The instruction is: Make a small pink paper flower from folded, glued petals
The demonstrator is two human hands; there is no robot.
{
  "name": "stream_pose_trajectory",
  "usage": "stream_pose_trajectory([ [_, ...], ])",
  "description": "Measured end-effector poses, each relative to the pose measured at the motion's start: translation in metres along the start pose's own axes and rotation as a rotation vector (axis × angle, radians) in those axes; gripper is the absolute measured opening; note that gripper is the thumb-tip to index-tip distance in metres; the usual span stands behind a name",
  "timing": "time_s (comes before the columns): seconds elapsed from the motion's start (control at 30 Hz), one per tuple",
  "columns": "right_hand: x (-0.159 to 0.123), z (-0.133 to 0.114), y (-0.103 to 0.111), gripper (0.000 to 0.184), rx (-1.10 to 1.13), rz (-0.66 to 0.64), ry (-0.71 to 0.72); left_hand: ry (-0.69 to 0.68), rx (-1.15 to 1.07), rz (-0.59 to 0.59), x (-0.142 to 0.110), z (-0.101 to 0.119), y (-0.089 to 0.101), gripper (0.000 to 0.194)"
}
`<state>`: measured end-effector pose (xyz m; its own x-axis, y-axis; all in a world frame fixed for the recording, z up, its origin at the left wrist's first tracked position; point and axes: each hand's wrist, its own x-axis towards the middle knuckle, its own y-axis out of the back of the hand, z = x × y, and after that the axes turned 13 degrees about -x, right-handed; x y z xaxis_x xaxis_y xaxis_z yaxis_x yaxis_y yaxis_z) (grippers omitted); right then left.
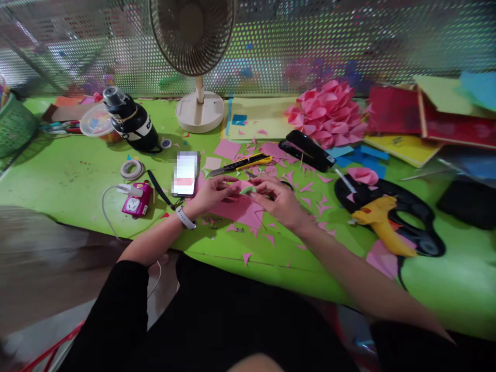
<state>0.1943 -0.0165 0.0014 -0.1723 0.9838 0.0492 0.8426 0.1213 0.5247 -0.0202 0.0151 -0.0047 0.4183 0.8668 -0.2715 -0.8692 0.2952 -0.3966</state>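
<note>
My left hand (pixel 216 193) and my right hand (pixel 278 198) meet over the middle of the green table. Between their fingertips they pinch a small folded piece of paper (pixel 248 190), light green in front with pink behind it. Fingers partly cover the piece. Beneath the hands lies a pink paper sheet (pixel 248 213). Just beyond them rests a yellow and black utility knife (pixel 248 163). Pink paper scraps (pixel 270 238) are strewn all around. A dark loop, perhaps a scissors handle, shows beside my right hand.
Left of my hands are a phone (pixel 185 175), a purple power socket (pixel 138 200), a tape roll (pixel 132 169) and a black bottle (pixel 134 124). A fan (pixel 199 111) stands behind. On the right are a pink paper flower (pixel 329 114), a stapler (pixel 308 150) and a yellow glue gun (pixel 382 223).
</note>
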Motion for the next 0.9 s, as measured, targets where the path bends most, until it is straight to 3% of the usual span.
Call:
stream_pose_trajectory([
  [0.2, -0.0021, 0.0014, -0.0029, 0.016, -0.09, 0.001, 0.045, 0.0, 0.058, -0.092, -0.0008, -0.004, -0.0014, 0.032],
  [0.37, -0.0032, 0.0017, -0.003, 0.016, -0.091, -0.046, -0.03, -0.022, 0.101, -0.135, -0.0013, -0.0038, -0.0009, 0.03],
  [0.63, -0.0036, 0.0023, -0.0027, 0.019, -0.076, -0.062, -0.02, 0.02, 0.111, -0.159, 0.001, -0.0061, 0.0029, 0.039],
  [0.9, -0.0032, 0.004, -0.0025, 0.019, -0.041, -0.087, -0.027, 0.04, 0.124, -0.16, -0.0002, -0.0051, 0.0023, 0.03],
])
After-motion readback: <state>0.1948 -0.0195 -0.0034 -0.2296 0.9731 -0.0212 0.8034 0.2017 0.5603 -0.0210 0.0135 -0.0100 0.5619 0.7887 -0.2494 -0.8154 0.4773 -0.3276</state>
